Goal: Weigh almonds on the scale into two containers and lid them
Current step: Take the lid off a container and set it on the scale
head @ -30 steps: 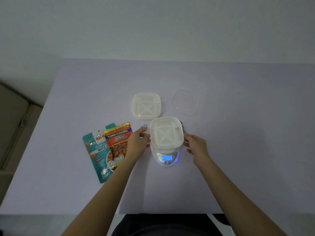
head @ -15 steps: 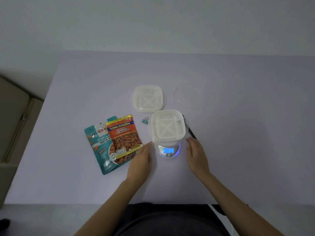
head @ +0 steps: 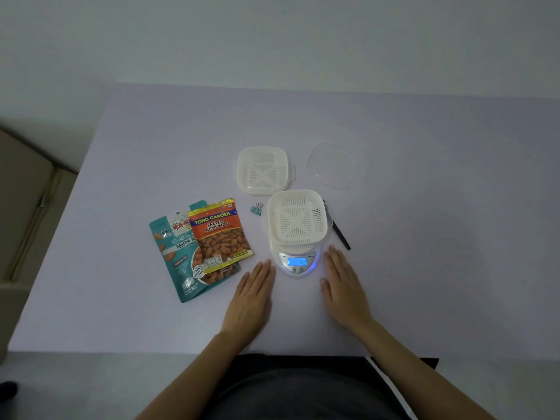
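Near the tabletop's [head: 424, 237] front edge, left hand [head: 251, 301] and right hand [head: 344, 291] lie flat either side of the scale [head: 297, 262], fingers straight, holding nothing. One container [head: 297, 218] sits on the scale, second container [head: 263, 170] just behind it with a lid [head: 331, 165] to its right; almond bags [head: 220, 234] lie left.

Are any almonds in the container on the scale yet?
No, the container on the scale shows only its bare slotted bottom, nothing inside.
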